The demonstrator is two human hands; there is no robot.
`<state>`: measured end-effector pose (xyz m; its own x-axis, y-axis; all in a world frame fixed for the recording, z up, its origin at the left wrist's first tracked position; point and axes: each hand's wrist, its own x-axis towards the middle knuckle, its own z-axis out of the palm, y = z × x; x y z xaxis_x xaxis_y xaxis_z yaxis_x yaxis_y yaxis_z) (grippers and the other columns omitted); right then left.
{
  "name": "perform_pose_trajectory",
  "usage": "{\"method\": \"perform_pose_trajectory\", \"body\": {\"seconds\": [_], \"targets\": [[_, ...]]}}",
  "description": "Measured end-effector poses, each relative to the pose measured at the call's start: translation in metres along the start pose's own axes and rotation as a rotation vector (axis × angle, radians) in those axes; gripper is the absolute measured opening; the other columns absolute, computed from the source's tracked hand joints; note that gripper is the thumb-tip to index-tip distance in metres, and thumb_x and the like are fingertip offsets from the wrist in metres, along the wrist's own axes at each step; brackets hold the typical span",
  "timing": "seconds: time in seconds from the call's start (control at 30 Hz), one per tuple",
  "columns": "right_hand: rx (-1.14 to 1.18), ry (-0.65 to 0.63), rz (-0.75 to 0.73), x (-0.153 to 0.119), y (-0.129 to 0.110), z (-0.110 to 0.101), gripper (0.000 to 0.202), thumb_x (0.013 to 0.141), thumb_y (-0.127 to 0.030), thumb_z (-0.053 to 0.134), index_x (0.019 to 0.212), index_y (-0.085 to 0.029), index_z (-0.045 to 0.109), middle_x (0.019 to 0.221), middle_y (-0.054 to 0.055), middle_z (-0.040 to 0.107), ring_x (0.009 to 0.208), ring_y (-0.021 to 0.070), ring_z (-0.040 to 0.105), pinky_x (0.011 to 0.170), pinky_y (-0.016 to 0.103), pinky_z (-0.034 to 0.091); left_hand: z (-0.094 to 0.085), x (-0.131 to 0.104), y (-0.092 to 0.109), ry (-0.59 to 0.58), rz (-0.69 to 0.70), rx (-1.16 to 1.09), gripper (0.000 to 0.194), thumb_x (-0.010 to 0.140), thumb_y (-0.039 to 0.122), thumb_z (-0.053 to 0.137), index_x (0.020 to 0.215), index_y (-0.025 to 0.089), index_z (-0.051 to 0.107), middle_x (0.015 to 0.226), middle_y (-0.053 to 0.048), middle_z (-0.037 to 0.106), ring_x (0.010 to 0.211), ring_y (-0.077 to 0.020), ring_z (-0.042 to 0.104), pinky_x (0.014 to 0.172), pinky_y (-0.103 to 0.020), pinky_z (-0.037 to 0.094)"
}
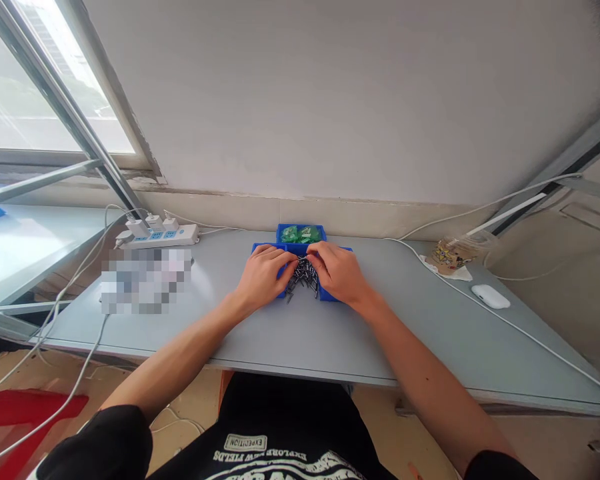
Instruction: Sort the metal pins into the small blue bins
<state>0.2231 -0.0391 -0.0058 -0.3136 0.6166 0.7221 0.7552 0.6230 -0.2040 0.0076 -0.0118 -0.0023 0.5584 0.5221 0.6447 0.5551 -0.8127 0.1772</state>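
My left hand and my right hand meet at the middle of the desk, thumbs and fingers pinched. Between their fingertips is a thin, short metal piece, screw-like and too small to make out fully. Just below it lies a loose pile of dark metal screw-like pieces on the desk. A blue bin is partly covered by my left hand, and another blue bin by my right. Behind them a third blue bin holds green packets.
On the grey desk, a power strip with plugs stands at the back left, near a blurred-out patch. At right are a cup with a straw, a white earbud case and a white cable. A wall rises behind.
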Motion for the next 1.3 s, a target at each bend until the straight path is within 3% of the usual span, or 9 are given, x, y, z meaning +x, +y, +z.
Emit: {"method": "perform_pose_trajectory", "body": {"seconds": [0.37, 0.7, 0.8, 1.03, 1.17, 1.3], "targets": [[0.002, -0.025, -0.033, 0.001, -0.002, -0.001, 0.018, 0.109, -0.027, 0.041, 0.103, -0.024, 0.057, 0.094, 0.005, 0.072, 0.082, 0.0202, 0.066, 0.073, 0.032, 0.046, -0.002, 0.001, 0.001, 0.007, -0.015, 0.003, 0.025, 0.106, 0.032, 0.049, 0.098, 0.023, 0.07, 0.089, -0.002, 0.076, 0.085, -0.0186, 0.069, 0.094, -0.038, 0.046], [-0.059, 0.023, 0.035, 0.0, 0.003, 0.002, 0.025, 0.11, -0.03, 0.037, 0.094, -0.025, 0.054, 0.087, 0.004, 0.07, 0.077, 0.0199, 0.064, 0.067, 0.031, 0.041, -0.001, 0.001, 0.001, -0.003, -0.003, -0.005, 0.026, 0.107, 0.033, 0.049, 0.098, 0.023, 0.071, 0.09, -0.002, 0.076, 0.086, -0.0193, 0.069, 0.094, -0.039, 0.047], [-0.064, 0.1, 0.099, 0.0, 0.005, -0.001, 0.025, 0.11, -0.032, 0.037, 0.092, -0.025, 0.053, 0.085, 0.003, 0.068, 0.075, 0.0199, 0.061, 0.067, 0.032, 0.04, -0.002, 0.001, 0.0, -0.042, 0.031, 0.011, 0.025, 0.106, 0.031, 0.05, 0.098, 0.022, 0.071, 0.09, -0.003, 0.075, 0.089, -0.0201, 0.067, 0.094, -0.04, 0.047], [-0.027, 0.506, 0.294, 0.005, 0.009, -0.014, 0.031, 0.11, -0.04, 0.036, 0.09, -0.025, 0.054, 0.086, 0.006, 0.065, 0.083, 0.0239, 0.06, 0.081, 0.041, 0.045, -0.008, 0.0, 0.004, -0.243, 0.199, 0.064, 0.022, 0.102, 0.029, 0.055, 0.103, 0.023, 0.076, 0.116, -0.008, 0.071, 0.113, -0.027, 0.06, 0.102, -0.047, 0.048], [-0.075, 0.551, 0.299, 0.008, 0.007, -0.02, 0.034, 0.11, -0.039, 0.033, 0.09, -0.025, 0.057, 0.096, 0.008, 0.068, 0.096, 0.0276, 0.061, 0.089, 0.046, 0.044, -0.008, -0.003, 0.001, -0.342, 0.265, 0.064, 0.013, 0.096, 0.025, 0.065, 0.101, 0.025, 0.078, 0.129, -0.007, 0.067, 0.126, -0.0309, 0.055, 0.11, -0.051, 0.046], [-0.064, 0.523, 0.281, 0.008, 0.003, -0.019, 0.032, 0.11, -0.037, 0.034, 0.089, -0.025, 0.056, 0.094, 0.007, 0.068, 0.095, 0.0273, 0.061, 0.088, 0.046, 0.043, -0.01, -0.003, -0.003, -0.413, 0.31, 0.077, 0.013, 0.091, 0.026, 0.072, 0.103, 0.025, 0.077, 0.138, -0.006, 0.063, 0.132, -0.0332, 0.05, 0.114, -0.052, 0.044]]}}
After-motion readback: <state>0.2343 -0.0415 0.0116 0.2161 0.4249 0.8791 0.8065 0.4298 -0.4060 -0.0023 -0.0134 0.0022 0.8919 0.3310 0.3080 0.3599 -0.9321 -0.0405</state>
